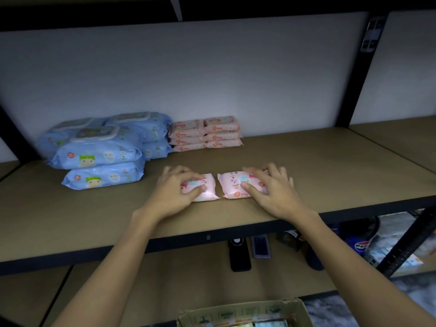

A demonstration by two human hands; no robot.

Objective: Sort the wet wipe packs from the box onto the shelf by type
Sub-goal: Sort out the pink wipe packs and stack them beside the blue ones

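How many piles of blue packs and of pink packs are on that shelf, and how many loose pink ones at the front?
Blue piles: 3
Pink piles: 2
Loose pink packs: 2, one held by the left hand, one by the right hand
Total: 5 piles and 2 loose packs

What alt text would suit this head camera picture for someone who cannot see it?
A person's left hand and right hand each grip a small pink pack on a shelf. Behind sit stacked blue packs and pink packs; a cardboard box lies below.
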